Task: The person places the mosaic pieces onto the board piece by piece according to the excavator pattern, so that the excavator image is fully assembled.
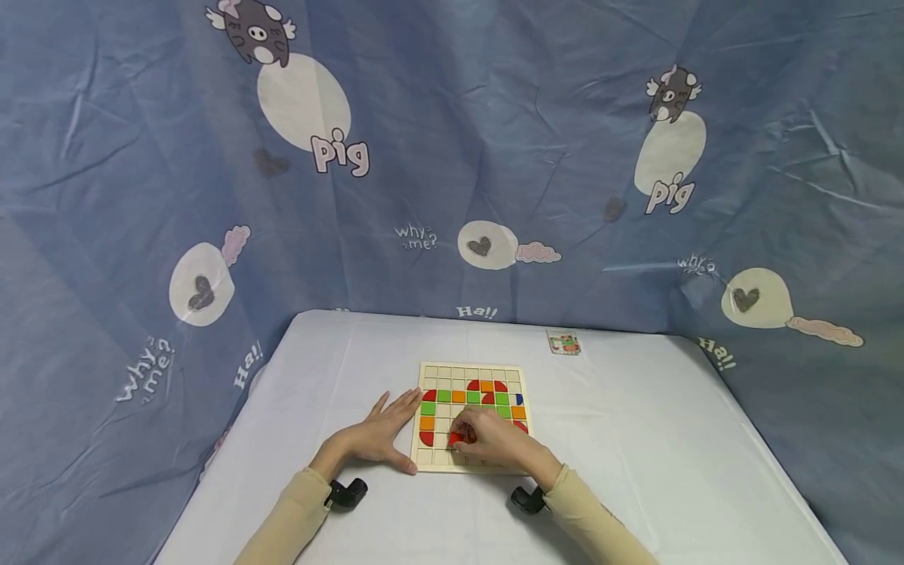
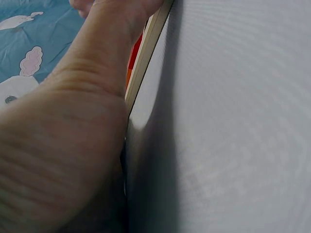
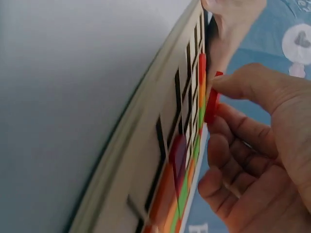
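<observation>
A square wooden grid board (image 1: 425, 457) lies on the white table, partly filled with red, green and orange tiles and a blue-and-white one. My left hand (image 1: 377, 434) rests at its left edge, fingers straight and thumb spread toward the near corner. Over the lower middle of the board, my right hand (image 1: 492, 436) pinches a red tile (image 3: 212, 104) between thumb and index finger. That tile is just above the grid in the right wrist view; its full outline is hidden by the fingers. Some tiles lie hidden under the right hand.
A small printed card (image 1: 563, 343) with a coloured pattern lies near the table's far edge, right of the board. Behind the white tabletop (image 1: 636, 439) hangs a blue curtain (image 1: 452, 180) with pig prints. A black camera (image 1: 528, 500) sits at the right wrist.
</observation>
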### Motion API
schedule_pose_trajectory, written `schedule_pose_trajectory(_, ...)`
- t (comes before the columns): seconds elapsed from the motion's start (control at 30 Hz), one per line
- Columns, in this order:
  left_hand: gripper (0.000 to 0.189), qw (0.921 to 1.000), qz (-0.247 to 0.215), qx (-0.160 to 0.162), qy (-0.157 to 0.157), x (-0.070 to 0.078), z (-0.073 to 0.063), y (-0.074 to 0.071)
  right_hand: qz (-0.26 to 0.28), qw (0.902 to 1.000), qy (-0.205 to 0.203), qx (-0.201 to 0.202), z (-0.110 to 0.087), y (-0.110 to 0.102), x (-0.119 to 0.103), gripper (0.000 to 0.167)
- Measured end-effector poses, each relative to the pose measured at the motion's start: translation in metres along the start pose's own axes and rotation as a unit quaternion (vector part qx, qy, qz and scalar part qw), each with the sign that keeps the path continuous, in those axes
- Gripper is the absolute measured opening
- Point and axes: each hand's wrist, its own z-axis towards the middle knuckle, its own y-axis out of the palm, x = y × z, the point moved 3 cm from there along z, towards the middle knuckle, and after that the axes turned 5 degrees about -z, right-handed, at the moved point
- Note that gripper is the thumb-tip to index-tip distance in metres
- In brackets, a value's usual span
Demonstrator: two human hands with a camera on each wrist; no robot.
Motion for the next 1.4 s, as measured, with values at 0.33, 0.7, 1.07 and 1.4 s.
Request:
schedule_pose_trajectory(0.33,0.128,1.0000,0.002,0.000,0.005,0.000,0.001,0.000,-0.025,0.9993,0.008,-0.027,0.021,0.011,-0.008,0.020)
schedule_pose_trajectory(0.7,0.129,1.0000,-0.001,-0.002,0.004,0.002,0.005,0.001,-0.013,0.9993,-0.006,-0.034,0.022,0.011,-0.005,0.017)
schedule_pose_trajectory(1.07,0.129,0.9999,-0.011,-0.005,-0.006,0.001,0.003,0.002,-0.007,0.9995,0.002,-0.031,0.022,0.013,-0.008,0.016)
schedule_pose_trajectory(1.4,0.128,0.9998,-0.020,-0.001,0.004,0.002,0.001,0.000,0.050,0.9982,0.025,-0.022,0.015,0.005,-0.006,0.019)
